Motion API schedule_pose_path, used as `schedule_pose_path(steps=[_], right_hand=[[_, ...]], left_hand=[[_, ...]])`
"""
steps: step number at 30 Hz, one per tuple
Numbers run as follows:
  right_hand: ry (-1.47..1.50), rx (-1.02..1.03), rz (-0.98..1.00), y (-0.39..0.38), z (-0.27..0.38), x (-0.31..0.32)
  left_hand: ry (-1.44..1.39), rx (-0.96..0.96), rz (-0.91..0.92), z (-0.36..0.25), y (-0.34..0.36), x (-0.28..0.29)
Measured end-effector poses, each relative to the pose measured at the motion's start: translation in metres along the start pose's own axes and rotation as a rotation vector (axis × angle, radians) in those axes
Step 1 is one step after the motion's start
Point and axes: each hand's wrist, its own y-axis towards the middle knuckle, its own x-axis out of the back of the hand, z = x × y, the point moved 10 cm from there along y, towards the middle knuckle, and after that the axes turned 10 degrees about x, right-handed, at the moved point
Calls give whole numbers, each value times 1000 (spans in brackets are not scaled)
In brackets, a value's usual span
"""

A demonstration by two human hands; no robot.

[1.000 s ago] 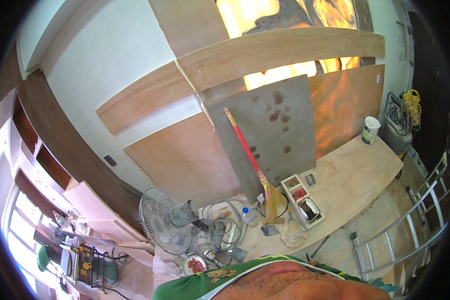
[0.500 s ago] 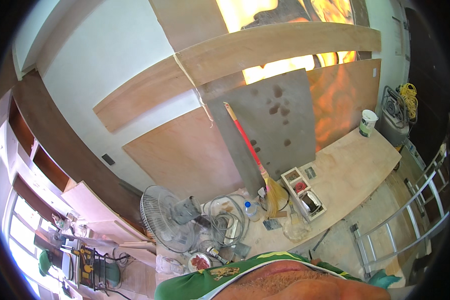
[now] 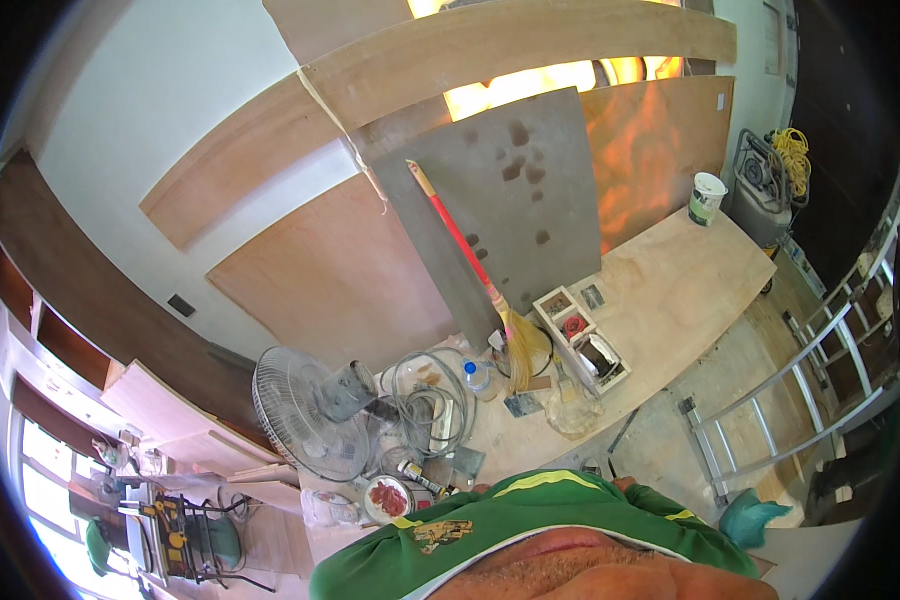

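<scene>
The green shirt on my chest hides nearly all of both hands. A small patch of skin from my left hand (image 3: 480, 488) shows at the shirt's upper edge, beside a tube-like tool (image 3: 416, 474) and a tub of reddish paste (image 3: 388, 497). Another patch, of my right hand (image 3: 624, 482), appears near the table's front edge, close to a thin dark tool (image 3: 612, 466). Fingers and anything in them are out of sight. On the table (image 3: 670, 290) lie a grey coiled cable (image 3: 402, 385), a blue-capped bottle (image 3: 478, 378) and flat scraper plates (image 3: 522, 404).
A standing fan (image 3: 305, 415) is at the left. A red-handled broom (image 3: 460, 240) leans on a grey panel (image 3: 510, 200). A compartmented wooden box (image 3: 582, 340) and a white bucket (image 3: 707, 198) stand on the table. A metal ladder (image 3: 770, 430) rises at the right.
My view has tipped downward and to the right, so the scene sits higher and more to the left. More of the green shirt shows, with small bits of both hands at its edge.
</scene>
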Motion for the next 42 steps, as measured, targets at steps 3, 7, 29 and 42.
schedule_pose_path(steps=[3, 7, 29, 42], right_hand=[[-121, 14, 58, -11, -35, -20], [-256, 90, 62, -8, -38, -27], [369, -53, -137, -4, -24, 10], [154, -84, -221, 10, -28, 5]], left_hand=[[41, -41, 115, -10, 11, -61], [165, -148, 200, -31, 14, -107], [337, -2570, -763, -388, -750, 168], [439, -2687, -769, -387, -754, 203]])
